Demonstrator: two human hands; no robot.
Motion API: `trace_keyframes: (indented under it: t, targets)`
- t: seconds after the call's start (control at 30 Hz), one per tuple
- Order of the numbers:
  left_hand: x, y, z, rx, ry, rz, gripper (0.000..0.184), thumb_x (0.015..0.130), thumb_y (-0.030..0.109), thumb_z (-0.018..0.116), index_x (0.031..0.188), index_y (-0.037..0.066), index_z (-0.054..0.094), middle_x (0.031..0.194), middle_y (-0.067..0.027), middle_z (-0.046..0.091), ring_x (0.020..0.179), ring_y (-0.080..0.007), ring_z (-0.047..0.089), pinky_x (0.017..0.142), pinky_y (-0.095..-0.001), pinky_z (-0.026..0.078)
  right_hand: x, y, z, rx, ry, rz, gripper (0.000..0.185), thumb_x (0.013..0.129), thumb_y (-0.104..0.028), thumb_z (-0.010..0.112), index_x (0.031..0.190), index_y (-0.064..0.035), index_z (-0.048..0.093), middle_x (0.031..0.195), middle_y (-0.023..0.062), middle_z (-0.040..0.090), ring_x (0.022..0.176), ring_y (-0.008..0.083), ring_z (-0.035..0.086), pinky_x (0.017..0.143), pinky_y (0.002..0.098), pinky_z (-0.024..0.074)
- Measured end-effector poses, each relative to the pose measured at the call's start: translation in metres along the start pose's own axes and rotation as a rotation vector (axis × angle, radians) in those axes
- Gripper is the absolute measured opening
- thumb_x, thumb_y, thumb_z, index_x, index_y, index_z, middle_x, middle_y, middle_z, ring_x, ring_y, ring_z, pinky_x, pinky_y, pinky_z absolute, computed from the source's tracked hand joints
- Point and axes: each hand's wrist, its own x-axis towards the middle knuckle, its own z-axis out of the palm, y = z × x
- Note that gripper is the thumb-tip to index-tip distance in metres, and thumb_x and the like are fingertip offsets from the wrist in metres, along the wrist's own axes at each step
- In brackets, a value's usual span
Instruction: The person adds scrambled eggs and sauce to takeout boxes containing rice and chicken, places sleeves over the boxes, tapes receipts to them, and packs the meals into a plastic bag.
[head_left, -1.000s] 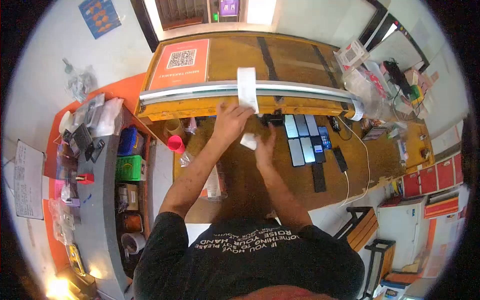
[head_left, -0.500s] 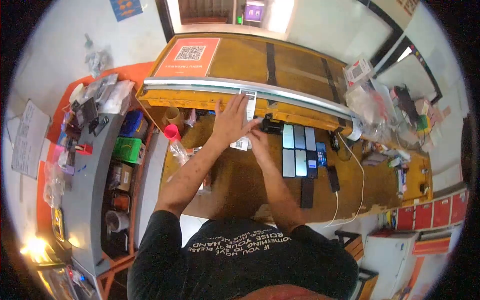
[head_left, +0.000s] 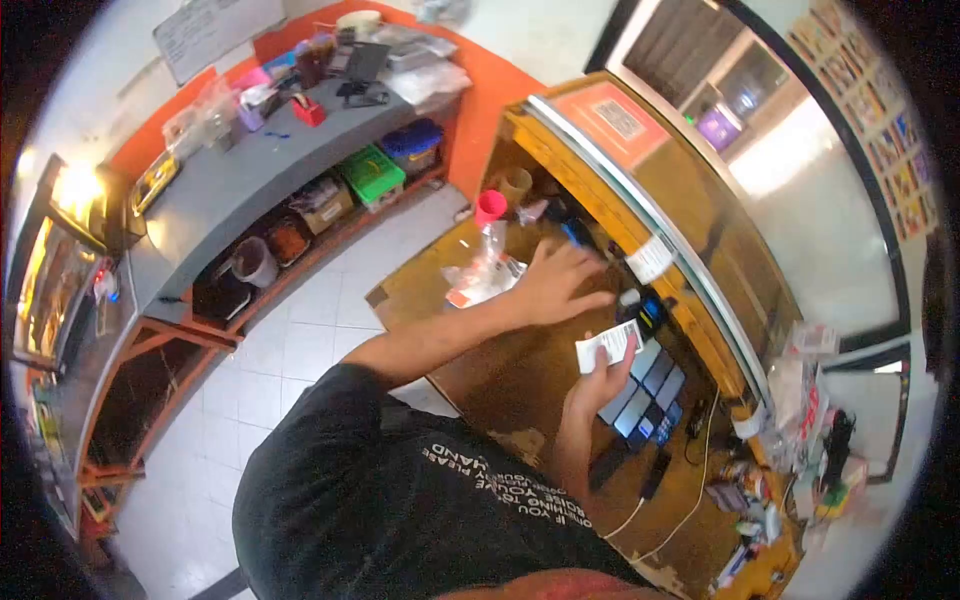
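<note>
My right hand (head_left: 600,382) pinches a short piece of printed white receipt (head_left: 592,355) between thumb and fingers. My left hand (head_left: 560,285) is empty, its fingers spread over the wooden desk. Another printed slip of paper (head_left: 652,258) hangs on the raised yellow ledge, apart from both hands. Below that slip sits a small black device (head_left: 652,314) with a lit spot. Several phones (head_left: 632,412) lie side by side just beyond my right hand, partly hidden by it.
A pink cup (head_left: 490,207) and clear plastic packaging (head_left: 470,275) are by the desk's far left corner. White cables (head_left: 706,440) run across the right side. Along the left, a grey counter (head_left: 215,185) holds bags and boxes, with a green bin (head_left: 374,178) on the shelf beneath.
The long receipt strip is now in two pieces: one in my right hand, one at the ledge. My left hand has let go and moved left. The camera view has turned left.
</note>
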Motion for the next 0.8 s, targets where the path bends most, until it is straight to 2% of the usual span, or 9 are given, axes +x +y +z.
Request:
trace_keyframes:
  t: [0.1, 0.2, 0.23, 0.33, 0.4, 0.5, 0.6, 0.7, 0.8]
  targets:
    - [-0.079, -0.035, -0.061, -0.766, -0.366, -0.361, 0.058, 0.096, 0.046, 0.038, 0.132, 0.001, 0.044, 0.122, -0.0178, 0.055, 0.110, -0.0281, 0.053, 0.096, -0.0360, 0.039, -0.040, 0.003, 0.058, 0.037, -0.418, 0.088, 0.059, 0.083, 0.007, 0.051, 0.139, 0.0005, 0.033, 0.131, 0.0186, 0.046, 0.104, 0.0279, 0.058, 0.086, 0.0354, 0.0500]
    - [-0.192, -0.110, -0.078, -0.930, -0.051, -0.409, 0.057, 0.097, 0.045, 0.036, 0.130, -0.001, 0.046, 0.114, -0.0143, 0.058, 0.104, -0.0224, 0.055, 0.093, -0.0348, 0.043, -0.087, 0.028, 0.129, -0.063, -0.918, 0.436, 0.057, 0.083, 0.005, 0.054, 0.137, -0.0024, 0.039, 0.132, 0.0121, 0.047, 0.116, 0.0198, 0.049, 0.098, 0.0337, 0.0399]
    - [-0.210, -0.103, -0.125, -1.250, -0.167, -0.816, 0.053, 0.097, 0.044, 0.038, 0.127, 0.002, 0.049, 0.113, -0.0152, 0.059, 0.101, -0.0198, 0.057, 0.090, -0.0339, 0.046, -0.105, 0.045, 0.156, -0.089, -1.072, 0.395, 0.055, 0.084, 0.006, 0.054, 0.136, -0.0028, 0.041, 0.127, 0.0107, 0.049, 0.111, 0.0176, 0.051, 0.093, 0.0311, 0.0442]
    - [-0.279, -0.121, -0.197, -1.111, 0.020, -0.909, 0.049, 0.097, 0.041, 0.040, 0.126, 0.002, 0.048, 0.115, -0.0168, 0.058, 0.105, -0.0210, 0.057, 0.091, -0.0357, 0.048, -0.175, 0.070, 0.248, -0.031, -1.263, 0.271, 0.053, 0.084, 0.005, 0.054, 0.135, -0.0033, 0.042, 0.126, 0.0112, 0.050, 0.108, 0.0171, 0.052, 0.088, 0.0301, 0.0479]
    - [-0.323, -0.136, -0.231, -1.257, 0.541, -0.748, 0.049, 0.097, 0.039, 0.042, 0.126, 0.001, 0.046, 0.115, -0.0166, 0.058, 0.107, -0.0231, 0.057, 0.091, -0.0366, 0.048, -0.213, 0.073, 0.304, -0.002, -1.455, 0.595, 0.050, 0.085, 0.003, 0.054, 0.134, -0.0038, 0.044, 0.125, 0.0126, 0.051, 0.107, 0.0177, 0.054, 0.085, 0.0300, 0.0497]
    - [-0.386, -0.148, -0.287, -1.339, 0.785, -0.681, 0.051, 0.096, 0.038, 0.043, 0.129, -0.001, 0.042, 0.113, -0.0165, 0.059, 0.109, -0.0292, 0.056, 0.092, -0.0410, 0.047, -0.265, 0.075, 0.377, 0.023, -1.719, 0.794, 0.047, 0.087, 0.001, 0.055, 0.133, -0.0038, 0.046, 0.127, 0.0150, 0.050, 0.104, 0.0189, 0.058, 0.084, 0.0309, 0.0498]
    - [-0.426, -0.163, -0.328, -1.108, 0.954, -0.804, 0.047, 0.096, 0.036, 0.043, 0.125, 0.000, 0.044, 0.101, -0.0147, 0.061, 0.103, -0.0293, 0.058, 0.088, -0.0411, 0.049, -0.315, 0.105, 0.418, 0.085, -1.822, 0.490, 0.042, 0.088, -0.002, 0.055, 0.130, -0.0029, 0.049, 0.116, 0.0149, 0.058, 0.091, 0.0181, 0.063, 0.080, 0.0295, 0.0512]
    - [-0.440, -0.191, -0.360, -0.921, 1.382, -0.743, 0.041, 0.096, 0.035, 0.043, 0.118, 0.001, 0.048, 0.086, -0.0111, 0.058, 0.092, -0.0264, 0.059, 0.081, -0.0397, 0.050, -0.312, 0.137, 0.461, -0.007, -2.162, 0.734, 0.042, 0.087, -0.006, 0.058, 0.128, -0.0024, 0.050, 0.103, 0.0125, 0.063, 0.085, 0.0184, 0.065, 0.077, 0.0303, 0.0512]
    - [-0.444, -0.225, -0.392, -0.867, 1.546, -0.664, 0.034, 0.096, 0.034, 0.044, 0.111, 0.004, 0.051, 0.074, -0.0048, 0.051, 0.072, -0.0196, 0.055, 0.069, -0.0362, 0.049, -0.277, 0.226, 0.504, -0.168, -2.139, 0.563, 0.035, 0.086, -0.010, 0.059, 0.121, -0.0034, 0.055, 0.105, 0.0073, 0.063, 0.092, 0.0139, 0.062, 0.080, 0.0308, 0.0487]
